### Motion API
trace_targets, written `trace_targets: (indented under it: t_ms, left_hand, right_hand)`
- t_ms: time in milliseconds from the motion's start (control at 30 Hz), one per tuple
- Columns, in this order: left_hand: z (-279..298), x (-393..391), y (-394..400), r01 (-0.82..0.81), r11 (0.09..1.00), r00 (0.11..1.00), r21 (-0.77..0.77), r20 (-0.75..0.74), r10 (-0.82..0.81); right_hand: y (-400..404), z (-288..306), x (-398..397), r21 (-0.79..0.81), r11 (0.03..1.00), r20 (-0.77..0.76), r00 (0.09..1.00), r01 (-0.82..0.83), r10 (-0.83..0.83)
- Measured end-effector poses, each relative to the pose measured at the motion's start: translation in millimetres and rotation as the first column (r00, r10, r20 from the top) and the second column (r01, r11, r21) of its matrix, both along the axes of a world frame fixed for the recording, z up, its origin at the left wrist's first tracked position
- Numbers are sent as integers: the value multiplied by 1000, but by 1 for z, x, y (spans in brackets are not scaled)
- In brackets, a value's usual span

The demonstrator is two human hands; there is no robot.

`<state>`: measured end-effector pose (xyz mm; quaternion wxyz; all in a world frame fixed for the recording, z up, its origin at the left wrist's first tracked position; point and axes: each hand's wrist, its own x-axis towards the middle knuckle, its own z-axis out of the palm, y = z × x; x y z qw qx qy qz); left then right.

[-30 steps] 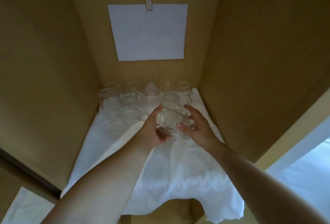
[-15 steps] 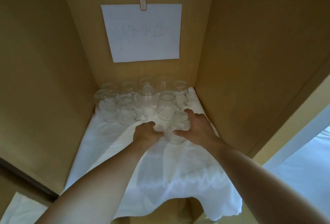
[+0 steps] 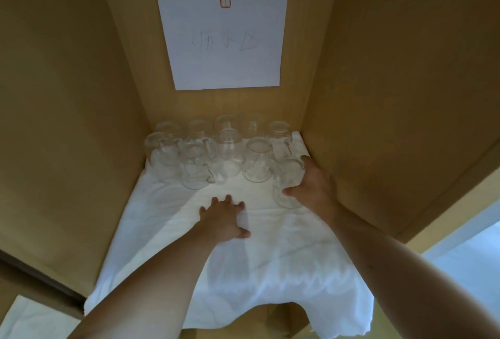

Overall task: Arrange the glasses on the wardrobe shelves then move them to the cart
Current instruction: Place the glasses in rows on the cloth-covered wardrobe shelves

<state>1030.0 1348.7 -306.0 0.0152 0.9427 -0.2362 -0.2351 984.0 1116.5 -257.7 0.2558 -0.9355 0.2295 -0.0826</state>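
Right hand (image 3: 311,179) is now gripping one glass (image 3: 288,184) alone, setting it at the right end of the near row on the white cloth (image 3: 270,257); left hand (image 3: 224,219) has let go and is pressing flat, fingers spread, on the cloth. So placement is nearly finishing; cart stage not yet started. Counting glasses: roughly ten, five far, five near, far row hard to separate. One paper sheet (image 3: 223,44) is hanging behind.

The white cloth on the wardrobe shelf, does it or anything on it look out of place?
The white cloth is rumpled, and its front edge hangs unevenly over the shelf lip, lowest at the right corner. The glass mugs stand upside down in rows at the back. The right hand holds one mug slightly forward of its row.
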Motion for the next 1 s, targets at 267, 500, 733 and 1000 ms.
trace_targets:
  t_ms: [267,500,733,1000]
  left_hand:
    - [3,-2,-2,5,1000,1000,19,20,-5]
    - [3,-3,-1,9,1000,1000,20,15,-9]
    - [4,-4,-1,8,1000,1000,15,26,-8]
    - [4,-5,0,-6,1000,1000,-7,10,6]
  right_hand:
    - [-16,0,11,13,992,43,991,126,-127]
    - [-16,-5,19,49,989,107,984,141,-145]
    - [-27,-2,27,130,991,91,995,24,-36]
    - [-26,-3,40,140,988,126,989,65,-83]
